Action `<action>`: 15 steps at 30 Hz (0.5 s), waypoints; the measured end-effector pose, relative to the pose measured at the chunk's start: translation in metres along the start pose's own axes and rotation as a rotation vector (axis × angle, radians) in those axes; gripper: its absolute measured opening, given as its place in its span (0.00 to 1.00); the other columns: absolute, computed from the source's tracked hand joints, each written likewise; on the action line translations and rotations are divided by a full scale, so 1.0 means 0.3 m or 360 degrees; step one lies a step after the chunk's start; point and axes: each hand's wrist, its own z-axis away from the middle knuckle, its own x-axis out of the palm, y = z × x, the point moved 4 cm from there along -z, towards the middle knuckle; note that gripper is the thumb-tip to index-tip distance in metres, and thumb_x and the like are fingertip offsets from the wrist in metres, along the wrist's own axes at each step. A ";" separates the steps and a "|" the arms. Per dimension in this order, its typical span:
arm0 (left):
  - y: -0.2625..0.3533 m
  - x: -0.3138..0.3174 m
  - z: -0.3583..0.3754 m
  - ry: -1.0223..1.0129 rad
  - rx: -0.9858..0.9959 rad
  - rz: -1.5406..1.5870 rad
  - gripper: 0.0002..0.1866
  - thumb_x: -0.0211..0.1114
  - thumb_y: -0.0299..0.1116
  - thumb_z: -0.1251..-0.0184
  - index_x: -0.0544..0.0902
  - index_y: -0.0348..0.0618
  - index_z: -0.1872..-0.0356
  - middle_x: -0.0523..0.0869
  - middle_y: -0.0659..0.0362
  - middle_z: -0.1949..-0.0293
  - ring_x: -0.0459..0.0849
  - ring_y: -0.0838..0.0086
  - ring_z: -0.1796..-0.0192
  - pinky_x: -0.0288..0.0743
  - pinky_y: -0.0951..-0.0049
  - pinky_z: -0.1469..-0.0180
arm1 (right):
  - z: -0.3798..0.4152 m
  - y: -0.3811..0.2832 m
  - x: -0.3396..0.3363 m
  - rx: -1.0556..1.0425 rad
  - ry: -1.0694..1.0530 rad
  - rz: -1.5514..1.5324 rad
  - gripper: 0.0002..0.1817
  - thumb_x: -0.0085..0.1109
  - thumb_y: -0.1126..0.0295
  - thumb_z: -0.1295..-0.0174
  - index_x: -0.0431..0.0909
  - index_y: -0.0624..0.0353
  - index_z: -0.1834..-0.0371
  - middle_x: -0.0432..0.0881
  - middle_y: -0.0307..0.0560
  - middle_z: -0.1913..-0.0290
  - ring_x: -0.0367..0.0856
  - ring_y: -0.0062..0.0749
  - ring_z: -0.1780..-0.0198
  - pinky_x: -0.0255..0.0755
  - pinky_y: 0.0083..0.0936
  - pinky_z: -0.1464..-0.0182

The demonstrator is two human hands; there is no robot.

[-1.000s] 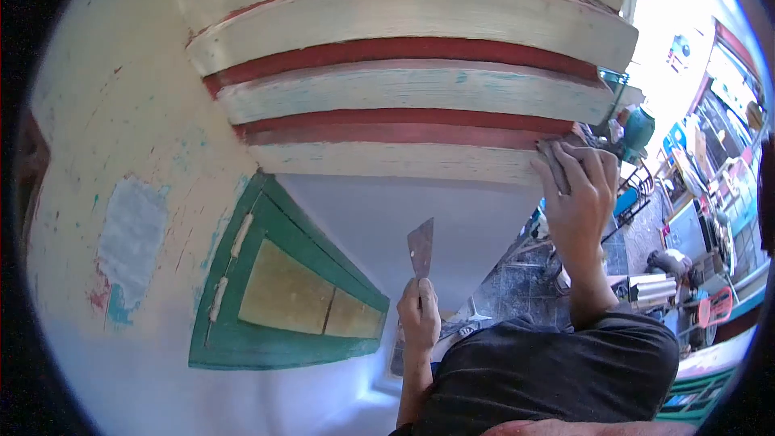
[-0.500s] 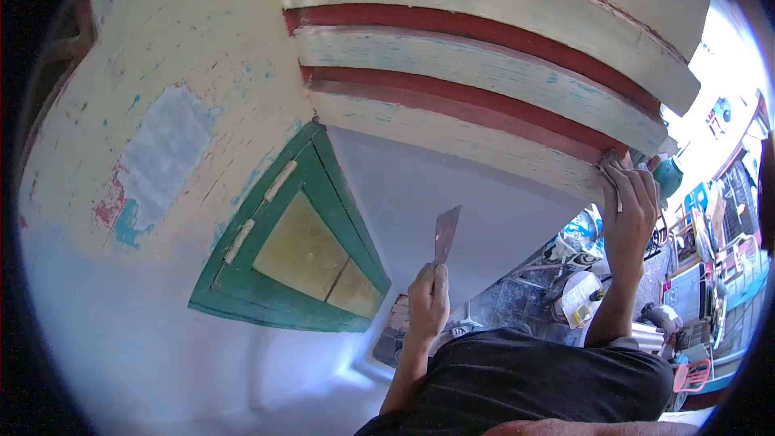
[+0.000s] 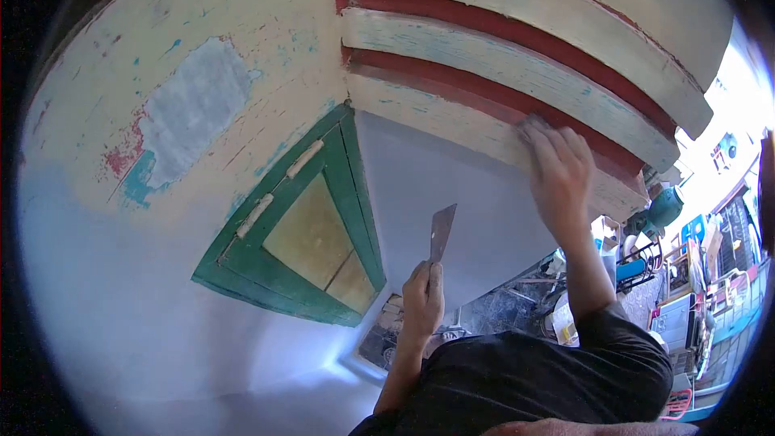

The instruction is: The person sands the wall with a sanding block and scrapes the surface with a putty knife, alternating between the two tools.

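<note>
My left hand (image 3: 424, 299) is wrapped round the handle of a putty knife (image 3: 442, 230), whose flat, stained blade points upward in front of the smooth pale wall. Up on the stepped ledge, my right hand (image 3: 563, 165) presses a small dark grey piece of sandpaper (image 3: 533, 123) against the lower band. Its fingers are bent over the piece and partly blurred. Cream strips with worn turquoise flecks alternate with dark red grooves on this ledge (image 3: 460, 36).
Left of the ledge, a green-framed panel (image 3: 266, 274) is set in the cream wall (image 3: 282, 0). A grey-white patch (image 3: 198, 101) and flaking paint mark that wall. Lower right, a cluttered floor holds furniture, a teal pot (image 3: 666, 206) and a red chair (image 3: 678, 405).
My right hand has slid left along the ledge from near its right end, the sandpaper with it. My left hand still holds the putty knife. The view has shifted slightly.
</note>
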 end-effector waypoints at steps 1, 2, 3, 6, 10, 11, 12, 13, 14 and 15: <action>-0.006 -0.007 0.005 0.0033 -0.0012 -0.0014 0.16 0.53 0.33 0.17 0.76 0.30 0.64 0.76 0.47 0.71 0.76 0.57 0.71 0.67 0.59 0.66 | -0.044 -0.041 0.030 -0.0044 0.0023 -0.0075 0.17 0.62 0.76 0.45 0.86 0.58 0.51 0.88 0.46 0.51 0.83 0.40 0.54 0.76 0.37 0.49; -0.005 -0.013 0.008 0.0035 -0.0013 -0.0017 0.16 0.53 0.33 0.17 0.76 0.30 0.64 0.76 0.47 0.71 0.76 0.57 0.71 0.67 0.59 0.66 | -0.091 -0.081 0.063 -0.0086 0.0047 -0.0150 0.16 0.62 0.77 0.45 0.87 0.59 0.52 0.89 0.47 0.53 0.83 0.40 0.55 0.76 0.36 0.50; 0.000 -0.022 0.014 0.0067 0.0008 -0.0034 0.15 0.53 0.33 0.17 0.76 0.29 0.64 0.76 0.47 0.71 0.76 0.57 0.72 0.67 0.58 0.67 | -0.127 -0.113 0.121 -0.0097 0.0030 -0.0165 0.15 0.61 0.76 0.44 0.87 0.59 0.53 0.88 0.46 0.53 0.83 0.39 0.55 0.76 0.36 0.49; -0.045 -0.029 0.019 0.0142 0.0058 -0.0042 0.18 0.50 0.35 0.15 0.73 0.35 0.69 0.72 0.56 0.74 0.71 0.69 0.74 0.63 0.66 0.71 | -0.251 -0.219 0.311 -0.0103 -0.0019 -0.0206 0.10 0.59 0.74 0.42 0.86 0.56 0.58 0.87 0.45 0.58 0.84 0.39 0.54 0.77 0.37 0.48; -0.080 -0.039 0.020 0.0190 0.0159 -0.0112 0.21 0.47 0.38 0.12 0.70 0.43 0.73 0.67 0.67 0.78 0.65 0.84 0.78 0.59 0.76 0.76 | -0.423 -0.390 0.513 -0.0236 -0.0034 -0.0160 0.05 0.61 0.69 0.44 0.84 0.54 0.66 0.84 0.41 0.67 0.84 0.37 0.55 0.77 0.36 0.53; -0.084 -0.037 0.019 0.0171 0.0163 -0.0112 0.21 0.47 0.38 0.12 0.70 0.43 0.73 0.67 0.67 0.78 0.65 0.84 0.78 0.59 0.76 0.76 | -0.454 -0.436 0.540 -0.0265 -0.0101 -0.0130 0.05 0.61 0.68 0.44 0.84 0.54 0.66 0.84 0.41 0.68 0.84 0.36 0.56 0.76 0.35 0.55; -0.091 -0.033 0.014 0.0172 0.0128 -0.0060 0.21 0.47 0.39 0.12 0.70 0.44 0.73 0.67 0.68 0.78 0.64 0.85 0.78 0.58 0.76 0.76 | -0.477 -0.466 0.561 -0.0297 -0.0168 -0.0098 0.05 0.61 0.68 0.44 0.83 0.54 0.67 0.84 0.41 0.68 0.84 0.35 0.57 0.75 0.34 0.56; -0.096 -0.029 0.012 0.0170 0.0088 -0.0009 0.21 0.48 0.39 0.12 0.69 0.45 0.74 0.67 0.68 0.79 0.63 0.85 0.78 0.58 0.77 0.77 | -0.483 -0.480 0.562 -0.0284 -0.0173 -0.0083 0.05 0.61 0.68 0.44 0.83 0.54 0.67 0.84 0.41 0.68 0.84 0.35 0.57 0.75 0.34 0.56; -0.088 -0.026 0.014 0.0147 0.0085 -0.0006 0.21 0.48 0.39 0.12 0.69 0.45 0.74 0.67 0.68 0.79 0.63 0.85 0.78 0.58 0.77 0.77 | -0.472 -0.493 0.558 -0.0286 -0.0167 -0.0016 0.05 0.61 0.68 0.44 0.83 0.54 0.67 0.84 0.41 0.69 0.84 0.35 0.58 0.75 0.34 0.57; -0.081 -0.022 0.011 0.0116 0.0001 0.0022 0.20 0.49 0.37 0.14 0.71 0.38 0.71 0.72 0.58 0.75 0.70 0.70 0.75 0.62 0.66 0.72 | -0.457 -0.490 0.553 -0.0291 -0.0160 0.0054 0.05 0.61 0.68 0.44 0.83 0.54 0.66 0.84 0.40 0.69 0.83 0.35 0.59 0.74 0.33 0.57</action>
